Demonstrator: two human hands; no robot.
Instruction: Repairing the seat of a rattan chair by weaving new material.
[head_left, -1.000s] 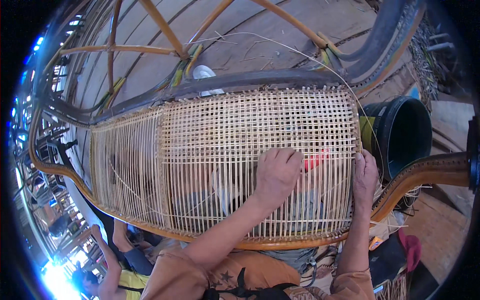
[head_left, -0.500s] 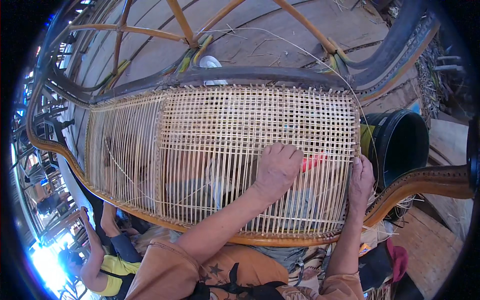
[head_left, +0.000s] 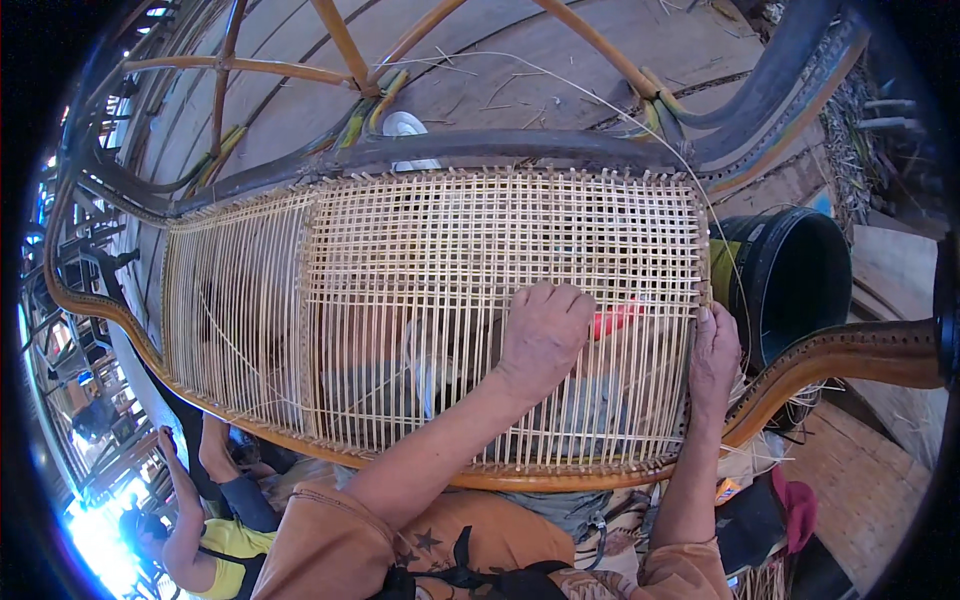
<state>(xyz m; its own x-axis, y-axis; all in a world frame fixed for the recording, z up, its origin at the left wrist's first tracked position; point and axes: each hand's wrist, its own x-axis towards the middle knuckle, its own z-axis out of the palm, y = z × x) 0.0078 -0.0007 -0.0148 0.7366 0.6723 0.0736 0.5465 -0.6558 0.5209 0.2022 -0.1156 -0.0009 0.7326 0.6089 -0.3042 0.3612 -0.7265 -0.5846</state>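
Floorboards [head_left: 480, 100] spread across the top of the frame. At centre lies a cane panel [head_left: 500, 225], cross-woven in its upper right part. Where that weave ends, the left hand [head_left: 547, 335] bends its fingers onto the strands; whether they pinch one I cannot tell. On the panel's right edge rests the right hand's [head_left: 714, 365] thumb, its hidden fingers' closure unclear. Farther right stands a dark bucket [head_left: 797, 290]; lower left, a person in yellow [head_left: 232, 545].

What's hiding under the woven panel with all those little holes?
Through the gaps in the woven panel, something red and something bluish grey show. The panel covers parts of both, and the left hand hides whatever is beneath it.
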